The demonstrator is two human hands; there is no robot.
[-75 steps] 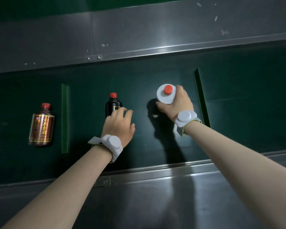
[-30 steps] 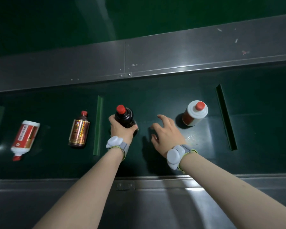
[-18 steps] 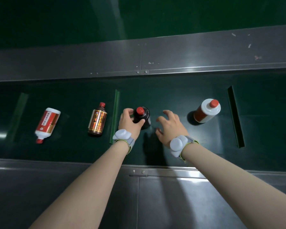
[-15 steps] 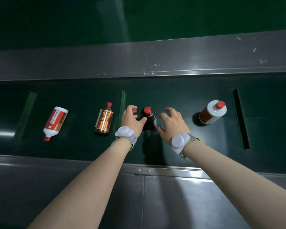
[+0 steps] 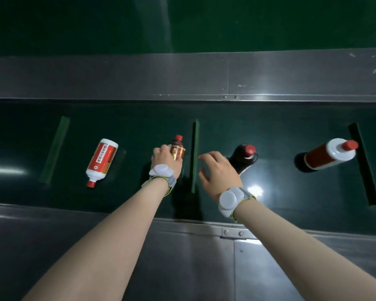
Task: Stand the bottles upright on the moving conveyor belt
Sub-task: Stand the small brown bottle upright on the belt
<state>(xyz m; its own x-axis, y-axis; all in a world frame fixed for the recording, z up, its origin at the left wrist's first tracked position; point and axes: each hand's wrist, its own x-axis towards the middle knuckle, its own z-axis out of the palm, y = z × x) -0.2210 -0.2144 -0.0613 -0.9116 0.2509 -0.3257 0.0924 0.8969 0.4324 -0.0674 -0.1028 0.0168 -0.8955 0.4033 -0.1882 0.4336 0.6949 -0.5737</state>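
Brown-labelled bottle (image 5: 178,148) lies on the green conveyor belt (image 5: 269,131), its lower half hidden under the left hand (image 5: 165,160) curled around it; right hand (image 5: 218,173) hovers spread, covering the upright dark bottle's (image 5: 244,156) base.

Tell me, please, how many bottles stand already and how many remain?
Done: the dark bottle and the white-shouldered bottle stand upright. In hand: the left hand grips the brown bottle. The right hand is open, empty. Left: the red-and-white bottle lies flat.

Left hand (image 5: 166,158) on brown bottle (image 5: 178,148) (right hand (image 5: 218,173) open, empty)
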